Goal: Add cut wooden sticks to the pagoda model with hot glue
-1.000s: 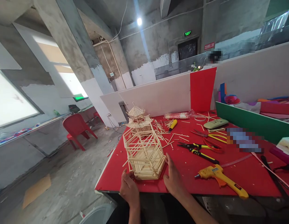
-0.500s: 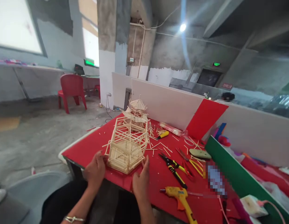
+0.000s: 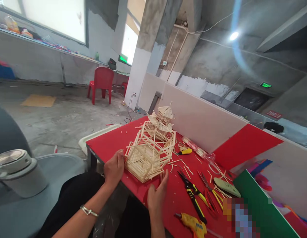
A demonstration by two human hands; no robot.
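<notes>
A hexagonal framework of thin wooden sticks is at the near edge of the red table, its stacked-stick base toward me. My left hand grips the left side of the base, thumb up, fingertips partly hidden behind the sticks. On the opposite side, my right hand has its thumb and fingers at the lower right edge of the same framework. Just behind it stands a small stick pagoda with a pointed roof, partly covered by the framework.
Right of the framework lie loose sticks, a yellow utility knife, black-and-yellow cutters, red-and-yellow pliers and a yellow glue gun. A green board borders the table's right. A white lidded container stands at left.
The view has swung left, so the scene sits farther right. Between my hands the stick framework has turned and tilted a little. Both hands stay at its sides.
</notes>
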